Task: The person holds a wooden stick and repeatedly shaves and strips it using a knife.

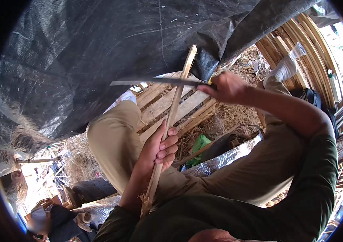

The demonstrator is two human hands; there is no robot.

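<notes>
My left hand (160, 147) is wrapped round the middle of a long, narrow wooden strip (172, 113), which runs slantwise from near my chest up to the black sheet. Its lower end looks splintered. My right hand (228, 87) is closed on the handle of a long knife (161, 81). The thin dark blade points left and crosses the strip's upper part; whether its edge touches the wood I cannot tell. Most of the handle is hidden by my fingers.
Overhead hangs a black plastic sheet (99, 44). Wooden slats (155, 109) lie between my legs, with shavings (215, 125) and a green bag (198, 149) close by. Stacked planks (314, 52) stand at right. Another person (64, 222) is at lower left.
</notes>
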